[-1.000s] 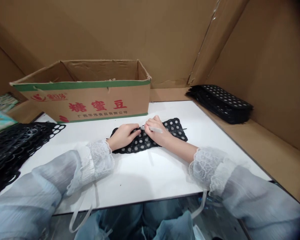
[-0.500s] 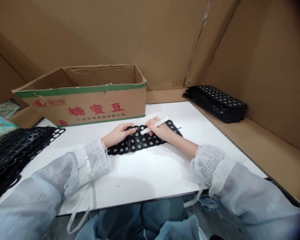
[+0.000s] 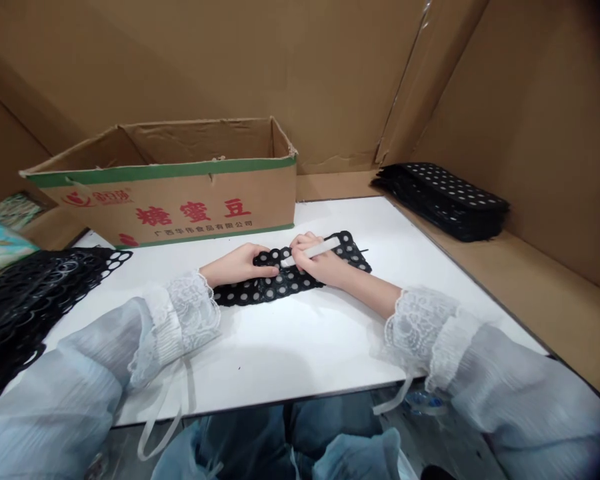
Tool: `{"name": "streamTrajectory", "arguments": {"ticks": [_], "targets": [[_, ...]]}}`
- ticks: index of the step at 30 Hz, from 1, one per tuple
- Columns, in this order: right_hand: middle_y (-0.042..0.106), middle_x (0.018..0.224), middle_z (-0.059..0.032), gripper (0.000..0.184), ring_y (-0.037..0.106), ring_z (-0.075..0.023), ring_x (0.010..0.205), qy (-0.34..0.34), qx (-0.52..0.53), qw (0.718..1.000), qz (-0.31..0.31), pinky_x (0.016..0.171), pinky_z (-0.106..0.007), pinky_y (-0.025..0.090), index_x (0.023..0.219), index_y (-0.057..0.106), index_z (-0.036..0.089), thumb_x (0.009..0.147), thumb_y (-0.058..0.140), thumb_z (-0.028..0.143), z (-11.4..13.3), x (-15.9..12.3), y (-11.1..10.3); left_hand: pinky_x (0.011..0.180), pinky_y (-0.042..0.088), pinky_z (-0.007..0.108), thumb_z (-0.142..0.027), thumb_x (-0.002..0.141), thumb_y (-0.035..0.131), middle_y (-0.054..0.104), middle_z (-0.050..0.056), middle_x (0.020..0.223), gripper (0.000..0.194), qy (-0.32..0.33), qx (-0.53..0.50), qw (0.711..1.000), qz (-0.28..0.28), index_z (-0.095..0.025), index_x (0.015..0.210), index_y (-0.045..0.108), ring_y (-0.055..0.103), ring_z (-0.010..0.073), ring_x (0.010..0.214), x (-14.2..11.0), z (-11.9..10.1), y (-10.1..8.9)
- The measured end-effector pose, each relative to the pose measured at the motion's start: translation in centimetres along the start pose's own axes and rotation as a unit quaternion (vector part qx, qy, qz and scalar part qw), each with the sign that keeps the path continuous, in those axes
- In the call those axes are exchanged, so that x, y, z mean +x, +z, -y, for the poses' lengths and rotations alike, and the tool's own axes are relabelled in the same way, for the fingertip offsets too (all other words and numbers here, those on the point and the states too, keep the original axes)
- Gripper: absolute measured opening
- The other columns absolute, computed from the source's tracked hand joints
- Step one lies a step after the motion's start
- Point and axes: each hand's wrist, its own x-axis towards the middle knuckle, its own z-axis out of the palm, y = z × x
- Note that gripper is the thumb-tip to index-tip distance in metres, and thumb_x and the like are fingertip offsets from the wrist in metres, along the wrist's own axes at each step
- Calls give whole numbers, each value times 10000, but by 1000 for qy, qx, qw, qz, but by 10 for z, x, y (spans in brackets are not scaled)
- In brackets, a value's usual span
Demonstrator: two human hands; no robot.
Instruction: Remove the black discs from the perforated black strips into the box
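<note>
A black strip of material with rows of round holes (image 3: 280, 288) lies on the white tabletop under both my hands. My left hand (image 3: 235, 267) is closed on its upper left part, thumb on top and fingers partly hidden behind the edge. A slim white pen-like tool (image 3: 326, 247) is in my right hand (image 3: 325, 264), its tip down on the strip close to my left thumb. Whether that tool is a pen or something else cannot be made out. A short dark thread-like end sticks out at the strip's right.
An open cardboard box (image 3: 180, 200) with red print stands behind my left hand. More black holed pieces (image 3: 35, 300) lie at the left. A stack of black dotted pieces (image 3: 445, 200) sits at the back right. Cardboard walls (image 3: 230, 60) surround the white table (image 3: 280, 353).
My left thumb has moved down and right along the strip, nearer the white tool's tip. The tool lies a little flatter in my right hand. The camera view has shifted slightly.
</note>
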Motion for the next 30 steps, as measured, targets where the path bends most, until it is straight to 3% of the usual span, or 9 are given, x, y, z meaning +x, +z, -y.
{"name": "streamTrajectory", "arguments": {"ticks": [5, 10, 18, 24, 30], "targets": [[548, 852, -39, 273, 404, -169, 854, -4, -102, 995, -13, 761, -324, 300, 645, 506, 177, 857, 342, 233, 8, -1, 9, 643, 372, 264, -433, 765, 494, 576, 10, 762, 295, 9, 24, 999, -43, -143, 801, 536, 500, 162, 692, -3, -2, 9], [555, 850, -66, 275, 402, -186, 868, 32, -177, 983, -21, 771, -327, 307, 666, 547, 163, 849, 350, 222, 17, 2, 12, 698, 379, 269, -375, 791, 474, 597, 20, 826, 241, 21, 18, 999, -45, -146, 837, 532, 524, 175, 752, -5, -3, 11], [557, 749, -78, 305, 406, -202, 842, 15, -223, 973, -52, 735, -327, 311, 672, 572, 161, 856, 338, 228, 12, 2, 6, 599, 349, 267, -439, 824, 400, 581, 41, 736, 282, 3, 169, 979, -110, -173, 788, 483, 537, 195, 684, -2, -2, 14], [561, 761, -98, 334, 413, -214, 857, -14, -289, 956, -47, 748, -332, 301, 738, 591, 141, 871, 301, 241, 6, 3, 5, 536, 327, 266, -434, 854, 320, 575, 57, 662, 306, -38, 307, 945, -108, -172, 900, 471, 558, 213, 631, 1, -8, 17], [565, 787, -85, 338, 408, -200, 862, 12, -295, 954, -46, 757, -328, 294, 735, 587, 145, 874, 301, 260, 6, 5, 7, 559, 376, 266, -507, 854, 257, 614, 85, 738, 422, -103, 335, 931, -108, -156, 955, 468, 597, 233, 703, -1, -12, 18]]}}
